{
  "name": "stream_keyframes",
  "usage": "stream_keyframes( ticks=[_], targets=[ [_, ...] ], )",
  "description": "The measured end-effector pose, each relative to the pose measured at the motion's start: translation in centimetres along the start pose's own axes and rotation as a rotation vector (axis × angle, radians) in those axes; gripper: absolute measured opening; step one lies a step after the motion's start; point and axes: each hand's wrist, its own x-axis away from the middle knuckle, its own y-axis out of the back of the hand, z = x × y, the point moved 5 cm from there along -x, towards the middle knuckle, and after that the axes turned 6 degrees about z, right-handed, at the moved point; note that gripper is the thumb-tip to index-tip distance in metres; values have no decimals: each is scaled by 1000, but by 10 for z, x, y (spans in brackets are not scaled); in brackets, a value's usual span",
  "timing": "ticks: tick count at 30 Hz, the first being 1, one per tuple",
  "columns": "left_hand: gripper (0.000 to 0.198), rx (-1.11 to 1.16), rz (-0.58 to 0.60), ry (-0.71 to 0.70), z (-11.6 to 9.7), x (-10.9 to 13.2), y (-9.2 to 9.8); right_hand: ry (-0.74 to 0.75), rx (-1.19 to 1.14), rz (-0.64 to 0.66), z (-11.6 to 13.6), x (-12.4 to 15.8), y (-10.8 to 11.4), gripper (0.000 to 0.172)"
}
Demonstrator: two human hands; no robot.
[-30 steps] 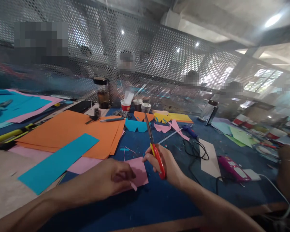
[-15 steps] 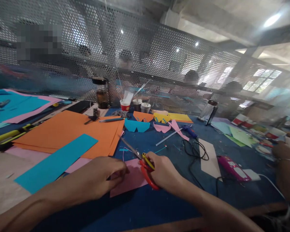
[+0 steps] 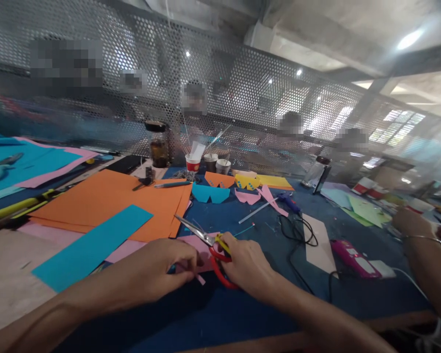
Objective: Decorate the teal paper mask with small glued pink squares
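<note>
My right hand grips a pair of scissors with red and yellow handles. Their blades, slightly apart, point up and left over the table. My left hand is closed in a pinch on a pink piece of paper, and a narrow pink tip pokes out below its fingers. Behind the two hands shows more pink paper, partly covered by fingers and scissors; whether it joins the pinched piece I cannot tell. Orange sheets and a blue paper strip lie beside my left hand.
Small cut-paper shapes, including a blue one, lie ahead. A glue gun with a black cable and a magenta power strip are on the right. Cups and a jar stand by the mesh panel. Another person's hand reaches in.
The pink paper by my left hand has shifted, and a narrow tip now shows under the fingers. The scissors have swung left, away from lying across the paper. The other person's hand moved left.
</note>
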Motion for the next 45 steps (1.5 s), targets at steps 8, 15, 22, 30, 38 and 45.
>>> stream_keyframes(
  ticks=[8, 15, 22, 30, 38, 45],
  targets=[
    [15, 205, -129, 158, 14, -10, 4, -93, -109, -62, -14, -13, -2, 23],
    [16, 682, -216, 156, 18, -16, -5, -60, -954, -70, -13, -9, 5, 30],
    [18, 719, -209, 139, 20, -20, -19, 46, -1183, -6, 0, 1, 9, 32],
    [19, 711, -172, 131, 17, -18, -25, -36, -1156, -7, 0, 0, 5, 32],
    [17, 695, -159, 157, 18, -19, -27, -34, -1166, 27, 2, 3, 6, 31],
    [17, 785, -135, 166, 15, -20, -24, -16, -1184, 36, 0, 4, 5, 32]
  ],
)
